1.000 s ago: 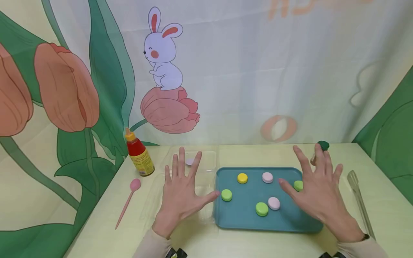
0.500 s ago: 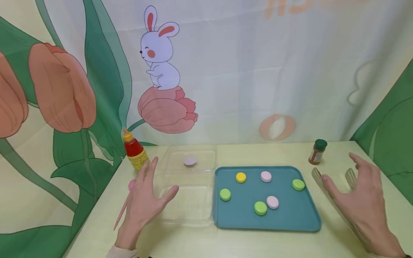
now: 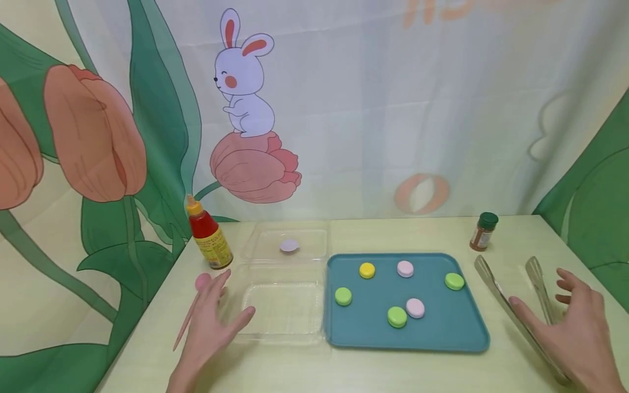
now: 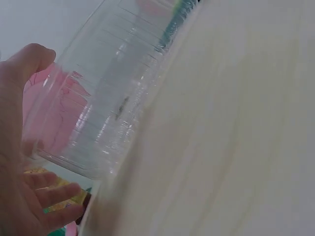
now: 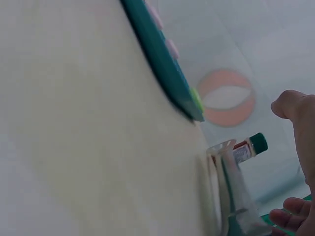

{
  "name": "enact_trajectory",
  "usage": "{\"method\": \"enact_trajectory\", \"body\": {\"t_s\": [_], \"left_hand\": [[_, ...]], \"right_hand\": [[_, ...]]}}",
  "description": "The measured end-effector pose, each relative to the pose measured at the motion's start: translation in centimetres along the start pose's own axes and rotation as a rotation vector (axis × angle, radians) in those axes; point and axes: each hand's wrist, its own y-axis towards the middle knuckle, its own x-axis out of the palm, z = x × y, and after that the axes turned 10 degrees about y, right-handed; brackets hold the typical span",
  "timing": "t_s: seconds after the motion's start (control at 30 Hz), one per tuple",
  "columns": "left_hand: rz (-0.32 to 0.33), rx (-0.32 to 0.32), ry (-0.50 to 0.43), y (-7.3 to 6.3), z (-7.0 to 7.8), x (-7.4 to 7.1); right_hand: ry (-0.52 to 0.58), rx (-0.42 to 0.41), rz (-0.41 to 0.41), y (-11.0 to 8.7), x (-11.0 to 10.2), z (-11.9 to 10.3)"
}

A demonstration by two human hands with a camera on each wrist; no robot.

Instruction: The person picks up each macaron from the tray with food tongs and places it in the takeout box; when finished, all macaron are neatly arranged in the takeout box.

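My left hand (image 3: 208, 327), fingers spread and holding nothing, hovers at the left side of a clear plastic clamshell box (image 3: 282, 314). It partly overlaps a pink long-handled spoon (image 3: 201, 281) in the head view. The left wrist view shows the box's clear wall (image 4: 103, 98) beyond the thumb. On the right, metal tongs (image 3: 485, 270) lie with their arms spread. My right hand (image 3: 575, 333) is over them, thumb apart from bent fingers; the right wrist view shows a gap between that hand and the tongs (image 5: 241, 196).
A blue tray (image 3: 442, 330) between the hands carries several macarons, including a yellow one (image 3: 367, 270) and a green one (image 3: 397, 316). A red-and-yellow sauce bottle (image 3: 211, 240) stands back left, a green-capped spice jar (image 3: 484, 232) back right. A printed curtain (image 3: 354, 136) hangs behind.
Both spread hands have moved apart and down, the left from over the clamshell box to its left side, the right from over the tray to the tongs. The objects stay in place.
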Motion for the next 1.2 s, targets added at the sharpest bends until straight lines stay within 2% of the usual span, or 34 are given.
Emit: {"method": "enact_trajectory", "body": {"t_s": [0.1, 0.27, 0.5, 0.6, 0.97, 1.2], "left_hand": [[-0.041, -0.029, -0.072, -0.1, -0.2, 0.3], [-0.116, -0.093, -0.092, -0.2, -0.3, 0.2], [-0.154, -0.074, -0.054, -0.5, -0.3, 0.2], [-0.17, -0.076, -0.047, -0.5, -0.2, 0.1], [-0.238, -0.104, -0.084, -0.5, -0.4, 0.0], [-0.265, -0.137, -0.082, -0.4, -0.1, -0.1]], "right_hand": [[-0.013, 0.033, -0.021, -0.4, 0.3, 1.0], [-0.052, 0.062, -0.08, -0.7, 0.9, 2.2], [-0.135, 0.054, -0.147, -0.7, 1.3, 3.0], [-0.159, 0.047, -0.151, -0.7, 1.2, 3.1], [-0.184, 0.066, -0.145, -0.6, 0.9, 2.3], [-0.12, -0.012, -0.273, -1.0, 0.6, 0.8]]}}
